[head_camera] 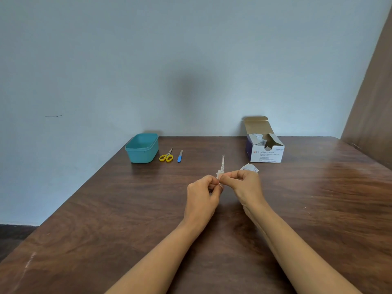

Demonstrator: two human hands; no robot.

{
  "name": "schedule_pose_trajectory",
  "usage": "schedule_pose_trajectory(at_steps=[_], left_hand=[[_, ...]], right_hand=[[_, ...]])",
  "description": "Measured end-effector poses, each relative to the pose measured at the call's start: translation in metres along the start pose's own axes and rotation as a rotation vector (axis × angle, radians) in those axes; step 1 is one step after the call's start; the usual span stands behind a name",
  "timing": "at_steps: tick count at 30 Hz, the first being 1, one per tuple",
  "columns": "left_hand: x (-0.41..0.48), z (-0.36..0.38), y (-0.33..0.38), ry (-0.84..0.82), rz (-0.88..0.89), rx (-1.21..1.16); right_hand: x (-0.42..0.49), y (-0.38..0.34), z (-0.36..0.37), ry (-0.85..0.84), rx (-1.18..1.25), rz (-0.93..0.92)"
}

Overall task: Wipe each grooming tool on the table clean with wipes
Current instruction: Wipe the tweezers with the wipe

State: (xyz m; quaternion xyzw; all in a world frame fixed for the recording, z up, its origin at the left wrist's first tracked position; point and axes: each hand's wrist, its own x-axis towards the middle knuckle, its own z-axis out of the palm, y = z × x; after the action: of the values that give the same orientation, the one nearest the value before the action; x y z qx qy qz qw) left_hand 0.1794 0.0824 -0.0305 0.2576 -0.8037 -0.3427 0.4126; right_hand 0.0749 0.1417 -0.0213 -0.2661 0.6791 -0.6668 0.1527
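My left hand (203, 193) pinches the slim metal tool (222, 164) low, right hand (244, 184) pinches the wipe (218, 174) round it; light, stiff, slick, I'd judge

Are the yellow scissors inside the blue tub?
No, the scissors lie on the table right beside the tub.

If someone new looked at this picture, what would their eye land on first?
Most likely the two hands meeting at the centre of the table: the left hand pinches a slim metal tool while the right hand pinches a white wipe round its lower end. Next come the bright colours at the back left, a teal tub, yellow scissors and a blue-handled file, then the open alcohol swab box at the back right.
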Motion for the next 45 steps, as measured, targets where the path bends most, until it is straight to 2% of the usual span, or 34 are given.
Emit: schedule_pose_trajectory(at_steps=[8, 15, 23, 33, 36, 40, 45], left_hand=[[0.002, -0.001, -0.004, 0.005, -0.026, -0.027], [0.003, -0.001, -0.006, -0.041, 0.032, 0.012], [0.004, -0.001, -0.003, -0.09, 0.003, -0.053], [0.0, 0.005, 0.001, -0.155, 0.005, -0.087], [0.0, 0.004, 0.001, -0.163, -0.057, -0.171], [0.002, 0.002, 0.001, -0.143, -0.17, -0.335], [0.007, -0.001, 0.002, -0.163, -0.345, -0.643]], right_hand=[[-0.001, -0.004, -0.004, -0.092, -0.048, 0.056], [-0.001, -0.013, -0.017, -0.187, -0.123, 0.099], [0.001, -0.011, -0.008, 0.075, -0.17, -0.095], [0.009, -0.017, -0.018, 0.183, 0.146, -0.024], [0.01, -0.018, -0.019, 0.2, 0.263, 0.057], [0.01, -0.021, -0.024, 0.13, 0.421, 0.154], [0.01, -0.018, -0.025, -0.039, 0.389, 0.227]])
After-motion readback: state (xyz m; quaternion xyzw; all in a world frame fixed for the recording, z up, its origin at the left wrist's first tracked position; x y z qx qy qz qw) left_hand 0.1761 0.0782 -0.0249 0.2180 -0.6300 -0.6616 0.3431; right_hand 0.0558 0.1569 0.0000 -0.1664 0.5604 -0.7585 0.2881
